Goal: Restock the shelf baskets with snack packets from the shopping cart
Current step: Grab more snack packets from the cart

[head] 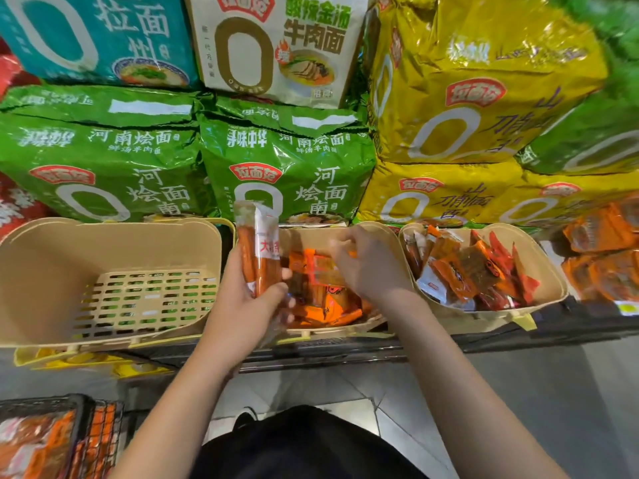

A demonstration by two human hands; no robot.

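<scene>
Snack packets (320,292), orange and clear-wrapped, lay heaped in the middle basket (387,236) on the shelf, and more filled the right basket (549,271); the left basket (52,271), slotted at its bottom, showed no packets. The left hand (242,305) gripped a long clear packet (261,250) of orange-red sticks, its long axis upright, top end pointing toward the noodle bags, at the middle basket's left edge. A white strip on it carried red characters, the first reading 大; the rest was too blurred to tell. The right hand (366,267) was over the middle basket with fingers curled on an orange packet (323,262) at the top of the heap; motion blur hid the exact hold.

Behind the baskets stood big noodle bags: green ones (287,167) printed 河南烩面 and 鲜汤羊肉面, a white one (276,46) reading 牛肉面, a teal one (96,32) with 拉面, and yellow ones (477,84) whose writing was crinkled and hard to read. Each bore a large "0" and a red brand badge.

The baskets sat on a dark shelf edge (345,350) above a grey tiled floor (518,392). At lower left a black wire shopping cart (93,440) held more orange packets.
</scene>
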